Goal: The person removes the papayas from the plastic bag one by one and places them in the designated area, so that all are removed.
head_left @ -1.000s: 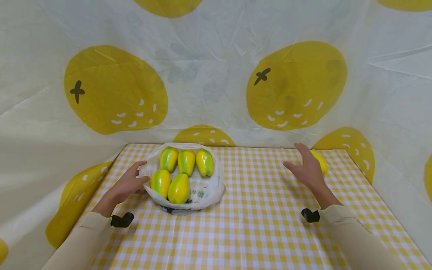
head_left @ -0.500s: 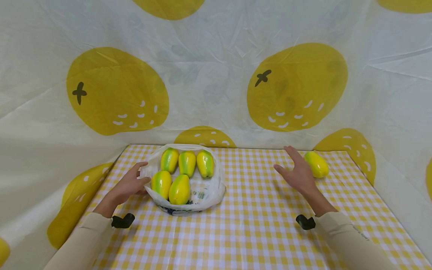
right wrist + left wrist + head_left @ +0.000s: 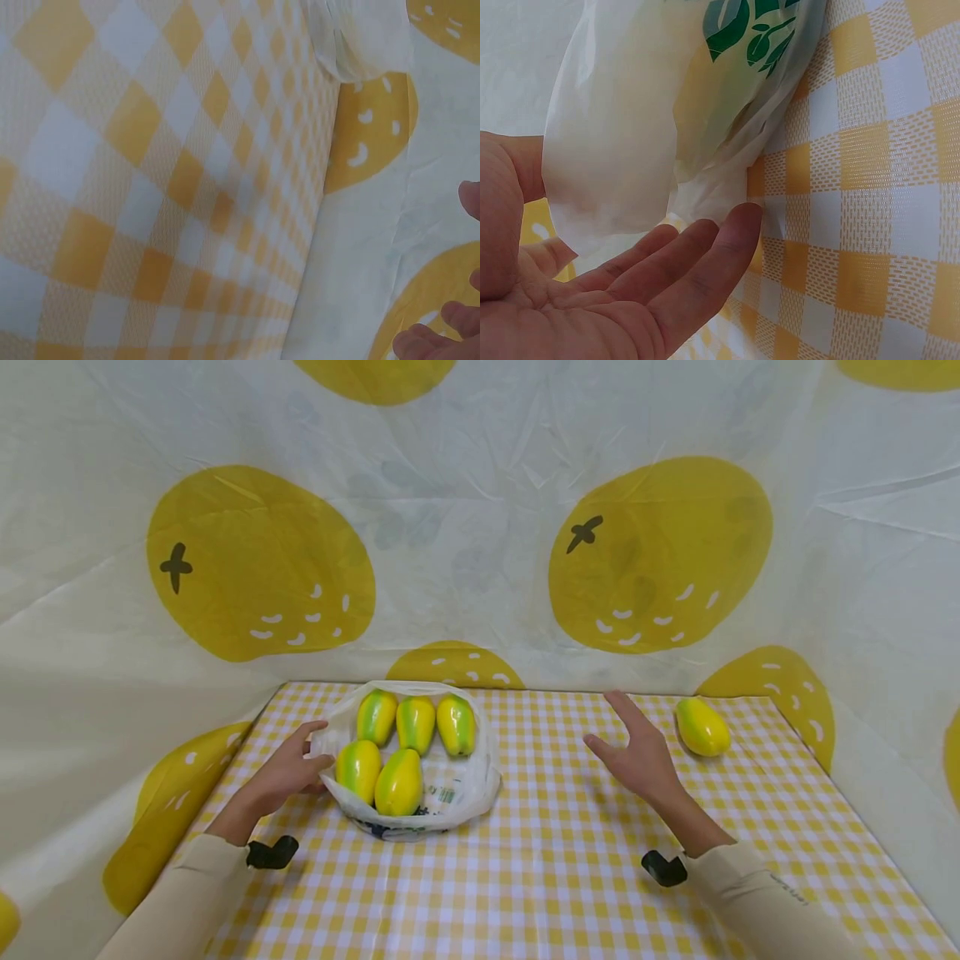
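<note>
A white plastic bag (image 3: pixel 486 777) stands on the left of the table with its mouth spread wide. Several glossy yellow-green papayas (image 3: pixel 399 782) lie inside it. My left hand (image 3: pixel 285 770) holds the bag's left side, thumb and fingers around the rim; up close in the left wrist view, the bag (image 3: pixel 615 142) hangs between the thumb and the fingers (image 3: pixel 697 277). My right hand (image 3: pixel 637 756) hovers over the table right of the bag, fingers extended and holding nothing. One more papaya (image 3: pixel 702 727) lies on the table to the right of that hand.
A yellow-and-white checked cloth (image 3: pixel 555 860) covers the table. Behind it hangs a pale curtain (image 3: pixel 465 527) printed with large yellow fruit, also closing off both sides. Each wrist carries a small black camera mount (image 3: pixel 273 852).
My right hand has moved left, away from the lone papaya and toward the bag, bringing that fruit into full view. My left hand and the bag have stayed in place.
</note>
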Demonstrator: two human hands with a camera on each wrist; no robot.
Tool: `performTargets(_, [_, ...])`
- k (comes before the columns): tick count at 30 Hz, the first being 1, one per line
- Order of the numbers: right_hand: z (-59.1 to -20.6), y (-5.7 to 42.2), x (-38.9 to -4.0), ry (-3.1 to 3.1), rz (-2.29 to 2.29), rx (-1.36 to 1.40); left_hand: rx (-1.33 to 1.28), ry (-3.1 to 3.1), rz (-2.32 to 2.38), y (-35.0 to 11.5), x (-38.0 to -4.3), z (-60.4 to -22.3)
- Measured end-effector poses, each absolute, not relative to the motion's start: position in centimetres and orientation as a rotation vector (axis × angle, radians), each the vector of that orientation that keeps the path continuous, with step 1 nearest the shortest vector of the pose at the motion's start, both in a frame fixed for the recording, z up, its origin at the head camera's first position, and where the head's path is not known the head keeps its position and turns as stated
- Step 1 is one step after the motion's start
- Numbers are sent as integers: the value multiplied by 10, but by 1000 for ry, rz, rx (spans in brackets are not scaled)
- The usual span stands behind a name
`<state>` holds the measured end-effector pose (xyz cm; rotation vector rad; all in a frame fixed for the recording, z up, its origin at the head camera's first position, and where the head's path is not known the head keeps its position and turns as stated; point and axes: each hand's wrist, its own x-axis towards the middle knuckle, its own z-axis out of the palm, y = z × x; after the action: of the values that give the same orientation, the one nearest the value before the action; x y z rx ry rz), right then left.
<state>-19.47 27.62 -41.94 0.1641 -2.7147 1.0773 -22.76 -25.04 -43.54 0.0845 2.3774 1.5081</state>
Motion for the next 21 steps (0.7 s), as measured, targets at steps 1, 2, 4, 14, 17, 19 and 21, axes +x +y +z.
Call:
performTargets(1, [-420,273,-194,-2713,1083,171,86,2376,1505,-252,-226,-435])
performTargets(2, [-421,269,-194,-2710,1089,189,75,2377,1500,-254,-225,-435])
performTargets(4, [-422,260,-194,-2708,1111,228,50,2388,1484,-258,-221,-433])
performTargets(14, [-418,247,-183,-2721,1119,247,84,2373,1494,-254,-228,-433])
performTargets(17, [-419,244,-180,-2719,1134,271,74,2377,1488,-252,-229,-435])
performTargets(19, [-421,241,-178,-2709,1137,281,72,2376,1485,-252,-229,-435])
performTargets(21, [-421,238,-176,-2704,1141,282,81,2376,1485,-251,-229,-436])
